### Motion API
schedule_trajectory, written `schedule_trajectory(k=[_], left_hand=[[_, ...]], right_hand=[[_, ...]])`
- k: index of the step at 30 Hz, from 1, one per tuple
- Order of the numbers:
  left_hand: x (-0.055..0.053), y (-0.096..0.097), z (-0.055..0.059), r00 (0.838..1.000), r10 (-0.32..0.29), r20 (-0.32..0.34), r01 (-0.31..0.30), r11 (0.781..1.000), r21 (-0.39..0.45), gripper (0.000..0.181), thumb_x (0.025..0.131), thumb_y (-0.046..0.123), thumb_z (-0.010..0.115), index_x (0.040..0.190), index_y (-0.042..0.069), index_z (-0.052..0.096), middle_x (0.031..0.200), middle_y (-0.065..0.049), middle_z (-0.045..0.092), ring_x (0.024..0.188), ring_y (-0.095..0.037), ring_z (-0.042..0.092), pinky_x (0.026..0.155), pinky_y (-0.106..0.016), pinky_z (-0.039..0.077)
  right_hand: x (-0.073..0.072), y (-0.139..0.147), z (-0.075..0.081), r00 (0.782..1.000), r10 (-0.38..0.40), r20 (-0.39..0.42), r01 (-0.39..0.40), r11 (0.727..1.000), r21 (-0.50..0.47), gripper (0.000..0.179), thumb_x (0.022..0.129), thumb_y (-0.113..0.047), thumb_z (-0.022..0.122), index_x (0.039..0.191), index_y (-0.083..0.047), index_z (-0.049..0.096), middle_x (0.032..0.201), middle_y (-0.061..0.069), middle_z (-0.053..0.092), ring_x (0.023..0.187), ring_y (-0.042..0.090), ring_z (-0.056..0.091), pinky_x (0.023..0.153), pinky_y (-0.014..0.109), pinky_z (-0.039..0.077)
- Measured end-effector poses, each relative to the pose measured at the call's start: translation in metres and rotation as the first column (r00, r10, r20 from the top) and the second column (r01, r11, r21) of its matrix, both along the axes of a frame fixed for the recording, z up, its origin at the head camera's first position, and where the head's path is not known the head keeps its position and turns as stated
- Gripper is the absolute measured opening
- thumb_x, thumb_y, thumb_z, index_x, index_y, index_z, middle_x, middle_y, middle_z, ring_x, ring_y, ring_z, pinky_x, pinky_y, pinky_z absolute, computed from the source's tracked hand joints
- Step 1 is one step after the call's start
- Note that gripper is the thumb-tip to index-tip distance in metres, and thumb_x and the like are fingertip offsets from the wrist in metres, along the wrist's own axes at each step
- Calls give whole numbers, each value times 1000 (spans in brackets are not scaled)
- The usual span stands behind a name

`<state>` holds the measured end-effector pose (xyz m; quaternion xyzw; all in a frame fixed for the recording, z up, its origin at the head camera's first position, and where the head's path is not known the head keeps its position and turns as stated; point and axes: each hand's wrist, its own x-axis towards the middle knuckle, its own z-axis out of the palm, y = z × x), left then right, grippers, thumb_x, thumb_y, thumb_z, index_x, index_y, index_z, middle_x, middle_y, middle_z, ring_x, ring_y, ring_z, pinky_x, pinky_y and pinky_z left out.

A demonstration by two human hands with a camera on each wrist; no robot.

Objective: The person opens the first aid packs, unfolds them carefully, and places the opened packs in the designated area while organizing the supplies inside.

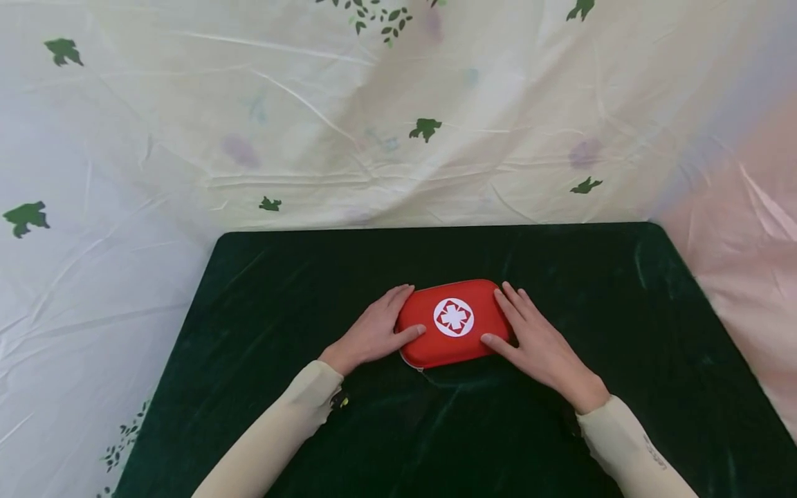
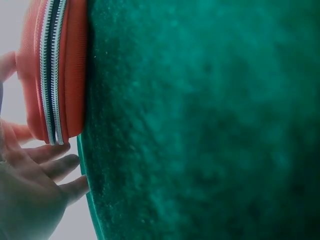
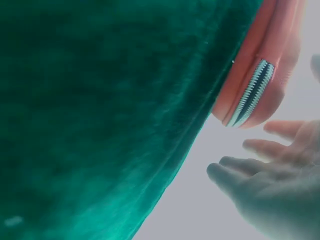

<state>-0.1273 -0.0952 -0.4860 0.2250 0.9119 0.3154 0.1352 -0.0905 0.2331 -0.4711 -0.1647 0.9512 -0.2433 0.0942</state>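
Note:
A red zip-up first-aid case (image 1: 463, 349) with a white round cross emblem lies flat on the dark green cloth, slightly turned. My left hand (image 1: 380, 325) is at its left end, thumb over the top and the other fingers along the end. At the opposite end is my right hand (image 1: 542, 342), its fingers extended by the side and its thumb at the front corner. The left wrist view shows the closed zipper (image 2: 52, 75) round the case's edge. In the right wrist view, the spread fingers (image 3: 280, 150) appear close to the case's end.
The green velvet cloth (image 1: 299, 270) covers the table, whose far edge meets a pale curtain (image 1: 311, 138) printed with green birds and leaves. Pinkish fabric (image 1: 747, 228) hangs on the right.

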Motion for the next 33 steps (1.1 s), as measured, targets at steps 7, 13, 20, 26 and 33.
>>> schedule_trajectory(k=[7,13,20,26,33], left_hand=[[0,-3,0,1000,21,16,-21,1000,-9,88,97,62,58,165,16,27,164,-8,38,144,-28,42,118,-50,36],[1,-4,0,999,25,28,-25,1000,-2,88,97,61,59,165,16,27,163,-9,39,142,-28,44,116,-49,38],[5,-7,3,996,55,67,-57,998,30,88,97,63,58,164,16,29,162,-10,40,139,-28,48,114,-49,41],[10,-12,3,993,86,80,-91,993,69,85,98,64,57,163,15,33,160,-9,43,137,-28,49,113,-48,43],[19,-20,1,989,117,92,-130,980,149,80,100,60,58,161,12,38,156,-9,48,134,-27,52,110,-47,46]], right_hand=[[6,6,1,998,-21,55,21,1000,-4,102,95,-73,53,167,-11,17,172,17,11,153,44,23,113,66,35],[10,6,0,995,-45,84,47,999,-15,104,95,-72,55,165,-4,20,167,22,28,146,44,38,111,64,39],[5,3,2,997,-34,76,42,993,-110,98,96,-58,68,162,1,26,157,26,43,135,41,51,107,62,44],[-7,2,7,992,-31,122,55,979,-197,96,95,-48,73,162,2,26,158,26,41,135,41,50,109,62,42],[-23,1,6,986,-42,161,88,954,-288,86,96,-36,75,161,0,31,157,23,44,131,39,53,107,58,46]])
